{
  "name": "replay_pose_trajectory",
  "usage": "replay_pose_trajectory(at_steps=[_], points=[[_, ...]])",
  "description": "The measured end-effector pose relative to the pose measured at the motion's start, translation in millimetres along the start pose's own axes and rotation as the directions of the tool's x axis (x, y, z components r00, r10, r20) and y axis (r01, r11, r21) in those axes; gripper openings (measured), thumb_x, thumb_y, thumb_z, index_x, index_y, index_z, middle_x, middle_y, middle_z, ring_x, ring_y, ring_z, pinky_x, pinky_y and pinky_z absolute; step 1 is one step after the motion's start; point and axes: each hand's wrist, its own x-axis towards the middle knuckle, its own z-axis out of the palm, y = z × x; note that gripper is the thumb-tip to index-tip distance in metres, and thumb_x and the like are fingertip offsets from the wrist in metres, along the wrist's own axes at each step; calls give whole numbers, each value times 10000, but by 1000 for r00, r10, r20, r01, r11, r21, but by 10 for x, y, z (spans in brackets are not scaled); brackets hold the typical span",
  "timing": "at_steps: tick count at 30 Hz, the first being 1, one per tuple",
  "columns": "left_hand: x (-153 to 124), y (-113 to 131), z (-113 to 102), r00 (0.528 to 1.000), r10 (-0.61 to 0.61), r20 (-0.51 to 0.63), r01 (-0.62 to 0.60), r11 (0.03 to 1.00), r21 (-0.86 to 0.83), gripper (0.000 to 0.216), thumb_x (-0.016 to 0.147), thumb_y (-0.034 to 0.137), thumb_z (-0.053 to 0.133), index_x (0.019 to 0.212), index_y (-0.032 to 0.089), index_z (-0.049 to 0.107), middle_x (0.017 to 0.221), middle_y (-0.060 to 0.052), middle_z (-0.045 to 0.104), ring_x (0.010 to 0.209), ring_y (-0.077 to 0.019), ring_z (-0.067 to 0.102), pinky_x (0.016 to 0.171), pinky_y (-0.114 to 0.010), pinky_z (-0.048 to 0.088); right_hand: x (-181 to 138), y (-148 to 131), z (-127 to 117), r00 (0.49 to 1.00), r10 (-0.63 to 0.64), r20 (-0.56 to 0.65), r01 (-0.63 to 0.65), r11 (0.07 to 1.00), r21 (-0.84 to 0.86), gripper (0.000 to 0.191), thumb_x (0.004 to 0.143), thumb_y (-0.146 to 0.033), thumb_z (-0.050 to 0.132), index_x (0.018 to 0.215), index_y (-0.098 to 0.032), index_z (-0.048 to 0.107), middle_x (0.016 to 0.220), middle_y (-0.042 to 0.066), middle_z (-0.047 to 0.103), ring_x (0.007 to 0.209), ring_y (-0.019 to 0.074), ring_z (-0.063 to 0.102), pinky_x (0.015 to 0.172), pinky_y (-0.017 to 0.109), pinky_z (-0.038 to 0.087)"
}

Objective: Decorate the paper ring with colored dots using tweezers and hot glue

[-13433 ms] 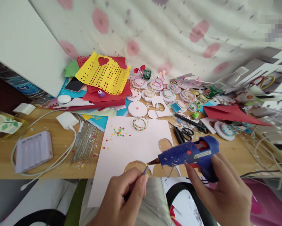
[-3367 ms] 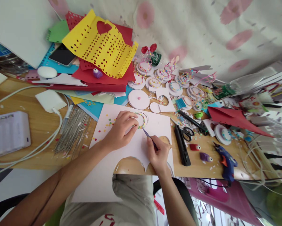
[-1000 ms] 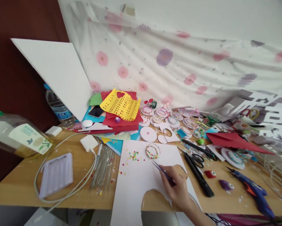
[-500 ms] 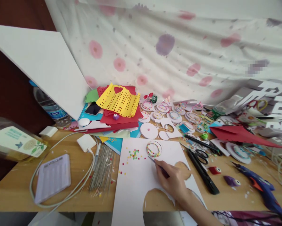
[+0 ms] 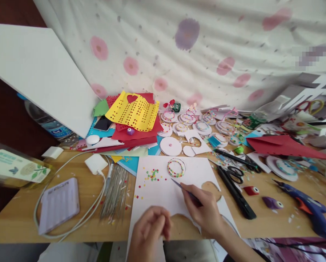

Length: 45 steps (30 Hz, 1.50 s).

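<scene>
Two hands over a white sheet (image 5: 156,196) on the wooden worktop (image 5: 15,214). The right hand (image 5: 202,205) is closed around slim tweezers (image 5: 180,185), their tip near the lower left of a ring (image 5: 177,175) dotted with coloured pieces (the ring lies toward the sheet's far edge). The left hand (image 5: 151,229) is loosely curled, nearer the viewer; whether it holds anything cannot be told. Confetti (image 5: 152,174) lies left of the ring; a blue glue gun (image 5: 312,211) rests far right.

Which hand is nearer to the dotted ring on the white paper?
Right. The right hand is just below and right of the dotted ring, holding tweezers; the left hand is farther away, below and left.
</scene>
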Motion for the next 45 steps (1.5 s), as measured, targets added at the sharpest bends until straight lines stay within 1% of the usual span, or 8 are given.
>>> replay_pose_trajectory(at_steps=[2, 4, 11, 19, 28, 36, 41, 45], points=[[155, -2, -62, 989, 71, -129, -74, 997, -20, 245, 778, 444, 763, 826, 206, 729, 731, -24, 672, 612, -133, 582, 609, -256, 478, 12, -14, -35, 1000, -6, 6, 7, 1000, -13, 174, 943, -177, 525, 1023, -150, 677, 555, -43, 553, 424, 80, 464, 453, 198, 360], [241, 30, -105, 970, 141, -197, -140, 990, 18, 212, 761, 396, 769, 818, 194, 736, 725, -22, 674, 604, -127, 572, 597, -242, 463, 33, -8, -25, 998, -4, 60, 8, 999, -52, 203, 951, -186, 494, 1004, -143, 685, 553, -34, 557, 432, 89, 483, 463, 205, 365], [139, 164, -193, 960, 203, -192, -193, 979, 68, 139, 788, 303, 719, 793, 167, 746, 682, -22, 664, 565, -118, 561, 561, -222, 449, 87, -9, 152, 989, 62, 138, -50, 995, -91, 244, 954, -230, 461, 1031, -158, 681, 601, -12, 631, 492, 117, 585, 513, 210, 379], [59, 190, -288, 957, 178, -229, -178, 984, 23, 129, 784, 288, 723, 799, 165, 759, 673, -28, 669, 558, -115, 567, 553, -214, 446, 161, -64, 257, 956, 97, 276, -57, 987, -150, 241, 930, -201, 428, 949, -167, 666, 639, 13, 685, 534, 157, 643, 521, 232, 358], [111, 219, -311, 956, 181, -230, -181, 983, 18, 115, 780, 283, 718, 797, 178, 762, 675, -17, 669, 560, -103, 560, 560, -204, 436, 128, -38, 252, 974, 57, 220, -36, 995, -98, 250, 948, -211, 423, 968, -154, 666, 603, 4, 651, 495, 129, 601, 520, 211, 371], [136, 219, -360, 954, 181, -240, -184, 983, 8, 128, 782, 290, 711, 796, 172, 758, 669, -17, 665, 559, -104, 554, 555, -205, 434, 152, -55, 183, 974, 4, 225, 10, 998, -61, 246, 957, -213, 436, 973, -148, 673, 591, 0, 629, 473, 118, 563, 507, 211, 367], [226, 188, -362, 941, 191, -279, -179, 981, 69, 159, 781, 318, 719, 832, 172, 753, 726, -23, 679, 586, -112, 568, 590, -224, 465, 139, -125, 103, 974, 53, 219, -67, 996, 55, 226, 961, -223, 466, 992, -161, 680, 628, -4, 644, 490, 101, 543, 519, 204, 393], [322, 224, -243, 947, 174, -270, -145, 982, 124, 291, 724, 376, 777, 930, 172, 765, 826, -48, 706, 610, -121, 582, 592, -236, 483, 162, -300, -43, 975, 78, 208, -123, 970, 211, 204, 960, -216, 493, 1011, -167, 684, 703, 6, 682, 513, 88, 547, 503, 190, 407]])
